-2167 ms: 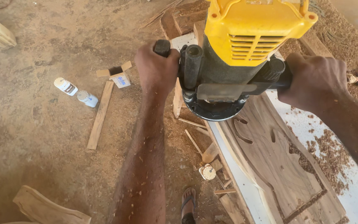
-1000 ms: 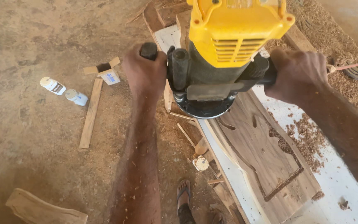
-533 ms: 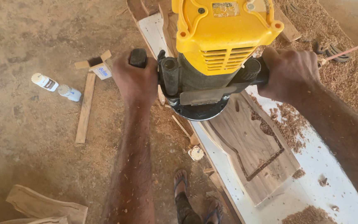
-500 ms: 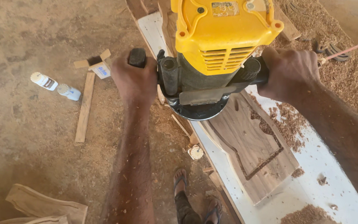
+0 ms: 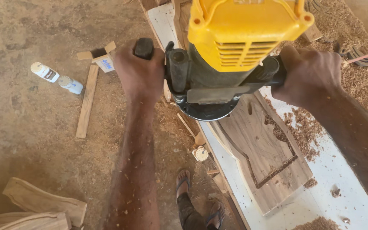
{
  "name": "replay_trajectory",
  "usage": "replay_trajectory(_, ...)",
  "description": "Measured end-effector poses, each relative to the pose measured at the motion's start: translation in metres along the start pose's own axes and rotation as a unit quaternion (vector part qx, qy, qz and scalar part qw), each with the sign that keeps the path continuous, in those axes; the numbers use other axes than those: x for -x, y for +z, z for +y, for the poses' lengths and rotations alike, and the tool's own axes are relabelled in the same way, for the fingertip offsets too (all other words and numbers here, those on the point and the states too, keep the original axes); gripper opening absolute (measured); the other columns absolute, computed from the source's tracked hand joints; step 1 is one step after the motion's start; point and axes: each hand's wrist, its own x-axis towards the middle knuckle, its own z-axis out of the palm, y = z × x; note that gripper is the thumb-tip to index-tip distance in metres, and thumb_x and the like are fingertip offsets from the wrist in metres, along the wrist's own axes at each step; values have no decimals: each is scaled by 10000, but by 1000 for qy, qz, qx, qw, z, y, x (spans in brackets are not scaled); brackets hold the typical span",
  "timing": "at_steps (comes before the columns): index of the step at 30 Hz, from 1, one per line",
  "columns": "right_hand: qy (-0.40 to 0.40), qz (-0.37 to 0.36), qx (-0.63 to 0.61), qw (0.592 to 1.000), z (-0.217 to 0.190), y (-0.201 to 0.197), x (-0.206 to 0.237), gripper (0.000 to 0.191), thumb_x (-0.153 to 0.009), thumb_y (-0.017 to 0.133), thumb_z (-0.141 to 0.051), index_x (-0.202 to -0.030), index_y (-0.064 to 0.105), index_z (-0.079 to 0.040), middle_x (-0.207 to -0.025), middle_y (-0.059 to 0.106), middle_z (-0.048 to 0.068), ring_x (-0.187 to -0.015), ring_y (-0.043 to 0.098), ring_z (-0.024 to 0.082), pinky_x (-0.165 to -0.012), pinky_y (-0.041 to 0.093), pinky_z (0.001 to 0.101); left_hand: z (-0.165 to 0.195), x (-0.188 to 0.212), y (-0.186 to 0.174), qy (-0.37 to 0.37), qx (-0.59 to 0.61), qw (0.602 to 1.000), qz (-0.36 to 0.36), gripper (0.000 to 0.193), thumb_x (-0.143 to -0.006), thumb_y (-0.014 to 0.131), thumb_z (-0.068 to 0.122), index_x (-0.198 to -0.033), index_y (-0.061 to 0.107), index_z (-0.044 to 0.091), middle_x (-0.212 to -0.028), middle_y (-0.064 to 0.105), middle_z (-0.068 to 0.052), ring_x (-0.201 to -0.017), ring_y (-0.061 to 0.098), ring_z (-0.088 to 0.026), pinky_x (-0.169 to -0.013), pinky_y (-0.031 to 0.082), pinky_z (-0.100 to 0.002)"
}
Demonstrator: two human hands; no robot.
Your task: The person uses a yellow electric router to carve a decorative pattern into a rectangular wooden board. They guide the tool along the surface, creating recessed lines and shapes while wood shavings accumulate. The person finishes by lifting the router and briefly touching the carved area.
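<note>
A big router with a yellow top and dark body fills the upper middle of the head view. My left hand grips its black left handle; my right hand grips the right handle. The round base sits at the upper end of a brown wooden panel, which lies on a white board. The panel has curved edges and a groove cut into its face. Sawdust lies beside the panel under my right forearm.
On the dirt floor to the left lie two small white bottles, a wooden slat and a small open carton. Shaped wood pieces rest at the lower left. My sandalled feet stand below the board's edge. Shavings cover the upper right.
The view has drifted so the router sits higher and closer. The panel shows more of its lower end. Both hands keep their grip on the handles.
</note>
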Motion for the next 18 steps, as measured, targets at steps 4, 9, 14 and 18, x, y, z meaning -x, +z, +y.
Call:
replay_trajectory(4, 14, 6, 15, 1000, -8, -1, -14, 186, -914, 750, -257, -935, 650, -103, -639, 591, 18, -457, 502, 140, -465, 441, 343, 3, -14, 0, 14, 7, 1000, 5, 309, -825, 700, 66, -617, 488, 150, -560, 497, 59, -432, 412, -83, -411, 333, -314)
replay_trajectory(9, 11, 8, 16, 1000, -15, -3, -26, 212, -912, 755, -277, -904, 652, -92, -597, 564, 17, -443, 489, 139, -497, 431, 349, 1, -26, 0, 59, 9, 998, 26, 259, -791, 714, 64, -624, 523, 113, -562, 525, 39, -453, 448, -87, -430, 363, -340)
replay_trajectory(14, 34, -3, -3, 999, -18, -5, -41, 171, -870, 751, -223, -867, 644, -89, -610, 575, 18, -456, 483, 149, -463, 432, 345, 1, -45, 1, 59, 4, 998, 20, 241, -797, 701, 75, -619, 542, 113, -557, 540, 41, -449, 471, -104, -447, 376, -351)
replay_trajectory(18, 25, -9, -4, 1000, -18, -6, -46, 215, -839, 774, -235, -894, 639, -77, -611, 592, 24, -446, 498, 145, -465, 435, 340, -3, -51, -1, 17, 7, 1000, -16, 230, -817, 713, 91, -655, 550, 101, -592, 515, 27, -478, 449, -126, -451, 351, -344)
